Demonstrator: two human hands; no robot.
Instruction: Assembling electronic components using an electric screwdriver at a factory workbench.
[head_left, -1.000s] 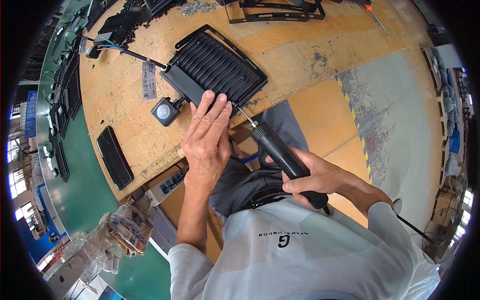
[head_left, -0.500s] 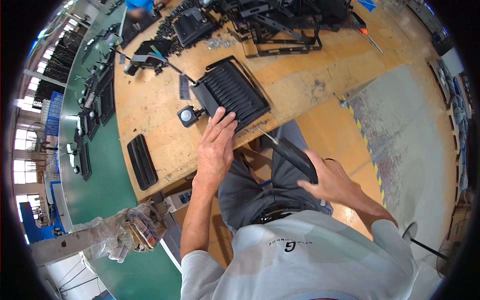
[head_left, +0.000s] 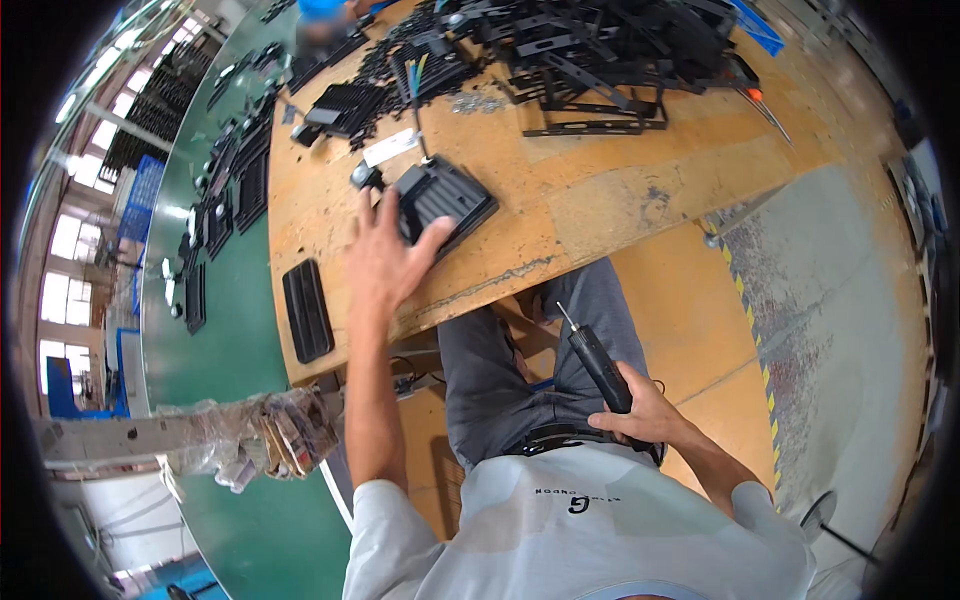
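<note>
My left hand [head_left: 382, 255] reaches over the table with its thumb and fingers spread around the near end of a black floodlight [head_left: 450, 197]. The thumb rests on the housing, and the fingertips are by a small sensor head [head_left: 367, 176] at its left. The lamp's ribbed back faces up, and a cable with coloured wire ends [head_left: 414, 82] runs from its far side. Over my lap, past the table's front edge, my right hand [head_left: 640, 405] is closed around a black electric screwdriver [head_left: 598, 368], its bit pointing up and away from me.
A black ribbed panel [head_left: 307, 310] lies at the table's [head_left: 590, 200] left edge. Black metal brackets [head_left: 600, 70] are heaped at the back, beside loose screws [head_left: 478, 103]. A screwdriver with an orange-marked handle [head_left: 756, 95] lies right. More lamps [head_left: 215, 220] line the green surface. Another person sits at the far end.
My left hand has shifted left, and the floodlight has been moved away from me and turned. The electric screwdriver in my right hand has drawn back from the table edge toward my lap.
</note>
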